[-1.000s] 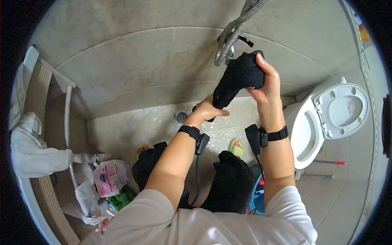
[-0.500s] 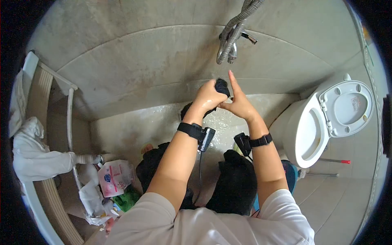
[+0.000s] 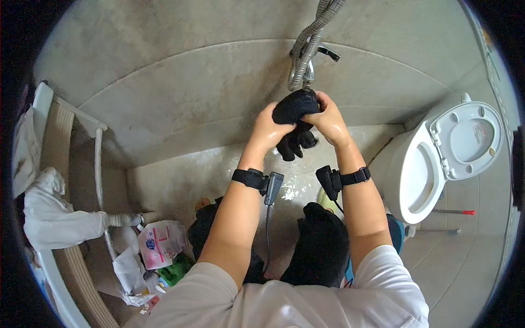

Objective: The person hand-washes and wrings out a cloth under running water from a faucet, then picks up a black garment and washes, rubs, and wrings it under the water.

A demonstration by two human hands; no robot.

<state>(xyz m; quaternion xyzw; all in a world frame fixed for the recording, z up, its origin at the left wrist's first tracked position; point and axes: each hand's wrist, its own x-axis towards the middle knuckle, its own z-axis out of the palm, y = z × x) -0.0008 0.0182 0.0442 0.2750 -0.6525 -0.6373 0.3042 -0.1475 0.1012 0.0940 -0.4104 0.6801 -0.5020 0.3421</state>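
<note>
Held between both hands, right below the faucet (image 3: 310,74), is a wet black glove (image 3: 295,109) with finger-like ends hanging down. My left hand (image 3: 267,128) grips its left side, thumb pressed on the fabric. On the other side my right hand (image 3: 331,121) is closed on the glove's right edge, thumb in front. The glove's top touches or almost touches the spout; any water stream there is hard to make out. Black straps with small devices sit on both wrists.
A white toilet (image 3: 418,180) with its lid up stands on the right. The flexible metal hose (image 3: 306,44) hangs by the wall. On the left are a white cloth-wrapped pipe (image 3: 65,221), a pink-and-white bag (image 3: 158,243) and a green item (image 3: 176,269). The floor (image 3: 219,164) is wet.
The glove has come up to the faucet and is spread wider, fingers dangling. My right hand, stretched out before, now grips it too. My left hand keeps its hold.
</note>
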